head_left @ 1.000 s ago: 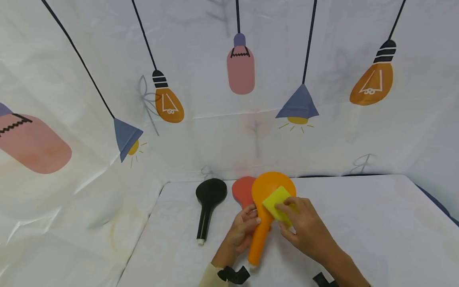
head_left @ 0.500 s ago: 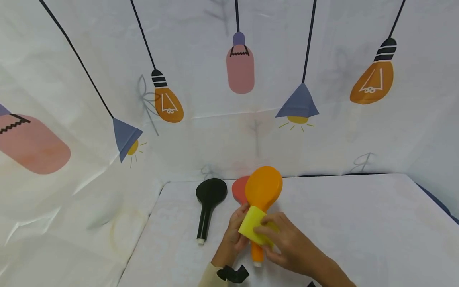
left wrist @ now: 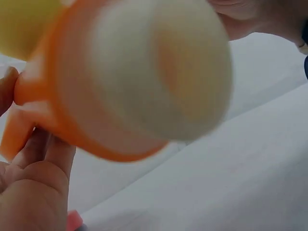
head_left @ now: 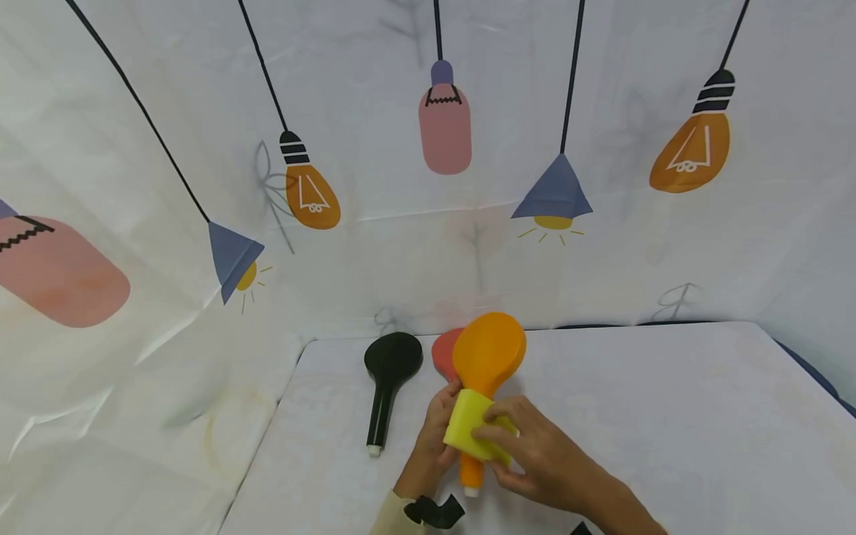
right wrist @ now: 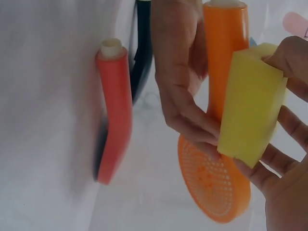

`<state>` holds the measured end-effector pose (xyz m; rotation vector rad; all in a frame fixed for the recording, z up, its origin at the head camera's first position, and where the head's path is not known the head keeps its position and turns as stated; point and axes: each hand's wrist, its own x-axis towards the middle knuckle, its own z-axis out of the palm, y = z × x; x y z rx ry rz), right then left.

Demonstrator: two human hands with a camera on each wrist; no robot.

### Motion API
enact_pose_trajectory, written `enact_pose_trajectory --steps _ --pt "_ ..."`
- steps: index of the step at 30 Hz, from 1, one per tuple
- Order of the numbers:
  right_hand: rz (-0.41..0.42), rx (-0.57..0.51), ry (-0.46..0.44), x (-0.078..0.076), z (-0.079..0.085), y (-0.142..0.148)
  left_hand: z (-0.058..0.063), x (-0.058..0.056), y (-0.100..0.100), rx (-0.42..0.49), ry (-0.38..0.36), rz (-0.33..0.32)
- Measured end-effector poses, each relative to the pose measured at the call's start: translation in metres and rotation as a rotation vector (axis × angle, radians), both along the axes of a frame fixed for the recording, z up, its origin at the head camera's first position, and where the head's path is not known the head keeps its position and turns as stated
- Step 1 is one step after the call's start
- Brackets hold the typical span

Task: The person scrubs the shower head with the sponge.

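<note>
In the head view an orange shower head [head_left: 491,349] is held up over the table, its smooth back showing. My left hand [head_left: 431,438] grips its neck from the left, partly hidden behind a yellow sponge [head_left: 468,423]. Between thumb and fingers, my right hand [head_left: 535,453] holds that sponge against the handle. The right wrist view shows the perforated spray face [right wrist: 207,178] below and the sponge [right wrist: 250,106] along the orange handle [right wrist: 224,62]. Large and blurred in the left wrist view is the handle's pale hollow end [left wrist: 192,72].
A black shower head [head_left: 393,364] lies on the white table [head_left: 669,416] at the left. Behind the orange one, a red shower head [head_left: 444,353] is partly covered. White sheeting [head_left: 374,267] with printed lamps rises at the back and left.
The sponge in my right hand has moved from the orange shower head's round back down to its handle. The shower head has shifted slightly left.
</note>
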<state>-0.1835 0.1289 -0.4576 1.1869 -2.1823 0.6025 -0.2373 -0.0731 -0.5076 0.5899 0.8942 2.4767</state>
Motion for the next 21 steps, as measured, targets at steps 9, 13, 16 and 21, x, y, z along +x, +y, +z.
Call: enact_pose_trajectory --steps 9,13,16,21 --pt "-0.047 -0.011 0.041 -0.008 0.001 0.009 0.000 0.000 0.001 0.054 -0.034 -0.026" --pt "-0.108 -0.055 0.121 -0.012 0.004 0.017 0.000 0.001 0.003 0.113 -0.010 -0.097" --pt "-0.133 -0.090 0.181 -0.014 0.008 0.021 0.000 0.001 0.004 0.136 0.019 -0.131" --pt "-0.124 -0.171 0.244 -0.017 0.013 0.024 0.001 0.002 0.004 0.137 0.064 -0.157"
